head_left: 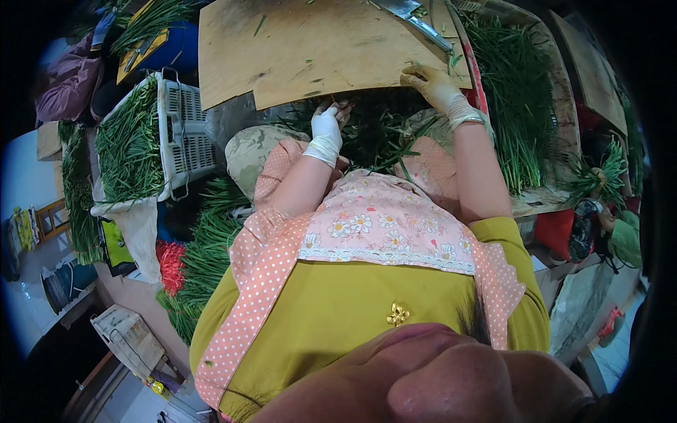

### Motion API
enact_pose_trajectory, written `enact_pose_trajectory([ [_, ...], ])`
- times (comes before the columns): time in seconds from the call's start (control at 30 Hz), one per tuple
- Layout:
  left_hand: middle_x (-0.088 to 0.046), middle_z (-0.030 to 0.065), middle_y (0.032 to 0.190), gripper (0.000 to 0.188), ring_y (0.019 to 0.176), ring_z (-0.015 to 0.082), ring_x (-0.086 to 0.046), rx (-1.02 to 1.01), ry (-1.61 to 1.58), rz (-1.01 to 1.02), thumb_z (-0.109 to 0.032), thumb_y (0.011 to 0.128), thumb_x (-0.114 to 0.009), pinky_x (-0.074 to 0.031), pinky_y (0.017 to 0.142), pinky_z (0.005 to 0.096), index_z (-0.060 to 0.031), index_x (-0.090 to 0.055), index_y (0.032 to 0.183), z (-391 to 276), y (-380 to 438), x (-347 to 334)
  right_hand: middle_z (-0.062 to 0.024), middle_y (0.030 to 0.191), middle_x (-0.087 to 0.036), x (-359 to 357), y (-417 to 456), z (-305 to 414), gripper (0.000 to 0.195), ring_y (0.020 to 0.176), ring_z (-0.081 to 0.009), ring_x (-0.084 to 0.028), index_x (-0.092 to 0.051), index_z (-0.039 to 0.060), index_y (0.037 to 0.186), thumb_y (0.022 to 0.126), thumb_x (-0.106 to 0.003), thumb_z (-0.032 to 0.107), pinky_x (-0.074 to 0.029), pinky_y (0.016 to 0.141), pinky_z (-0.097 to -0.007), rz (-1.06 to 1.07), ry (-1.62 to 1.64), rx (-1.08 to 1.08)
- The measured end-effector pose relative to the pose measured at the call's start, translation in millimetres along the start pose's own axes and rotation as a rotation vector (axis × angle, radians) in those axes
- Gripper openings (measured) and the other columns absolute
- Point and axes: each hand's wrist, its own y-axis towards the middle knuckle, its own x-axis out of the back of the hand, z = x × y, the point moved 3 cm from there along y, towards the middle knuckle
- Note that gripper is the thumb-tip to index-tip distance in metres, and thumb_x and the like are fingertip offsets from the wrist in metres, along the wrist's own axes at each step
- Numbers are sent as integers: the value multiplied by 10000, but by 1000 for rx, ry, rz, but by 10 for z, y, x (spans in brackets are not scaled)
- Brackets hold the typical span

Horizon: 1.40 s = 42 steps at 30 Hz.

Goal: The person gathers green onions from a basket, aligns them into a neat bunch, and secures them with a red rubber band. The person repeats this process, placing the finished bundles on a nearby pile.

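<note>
My left hand [329,127], in a white glove whose fingertips look bare or stained, is at the near edge of a wooden board [328,47]; whether it pinches something there I cannot tell. My right hand [435,89], in a yellow-stained glove, rests its fingers on the board's near right edge. A cleaver [429,33] lies on the board beyond my right hand, with small green scraps around it. Dark green leaf trimmings [378,135] are heaped below the board, between my knees and partly in shadow.
At left a white plastic basket [182,127] holds green stalks; more bundled greens [211,238] and red ties [170,267] lie beside me. A large crate [563,100] of long greens stands at right. Parts of other people show at far left [69,79] and far right [627,238].
</note>
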Motion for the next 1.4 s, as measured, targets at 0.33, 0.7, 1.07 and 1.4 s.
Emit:
enact_pose_trajectory([
  [0.33, -710, 47, 1040, 234, 821, 181, -658, 148, 209, 4, -276, 958, -520, -501, 662, 326, -128, -662, 1069, -242, -126, 52, -146, 1378, -536, -41, 26, -24, 448, 1244, -321, -523, -628, 122, 1239, 918, -587, 432, -395, 1058, -364, 17, -58, 1],
  [0.7, -671, 37, 1162, 190, 1116, 257, -563, 294, 122, 168, -212, 843, -561, -402, 982, 486, -84, -687, 905, -361, -388, -165, -115, 1312, -595, -24, 1, 3, 428, 1192, -323, -561, -640, 143, 1225, 915, -588, 432, -428, 1024, -369, -24, -87, -5],
  [1.07, -647, 130, 945, 164, 1010, 269, -612, 283, 180, 272, -155, 845, -547, -459, 987, 432, -14, -621, 803, -643, -898, -66, -122, 1517, -356, -193, -237, 881, 875, 1360, -346, -376, -395, 160, 1454, 689, -817, 211, -360, 1115, -412, -37, -343, 523],
  [1.4, -656, 92, 821, 96, 784, 175, -633, 23, 657, 858, -53, 817, -606, -501, 791, 331, 1, -636, 743, -1402, -1930, -792, -175, 1477, -405, -445, -175, 924, 927, 1399, -303, -336, -280, 44, 1501, 749, -767, 282, -257, 1163, -402, 266, 35, 570],
])
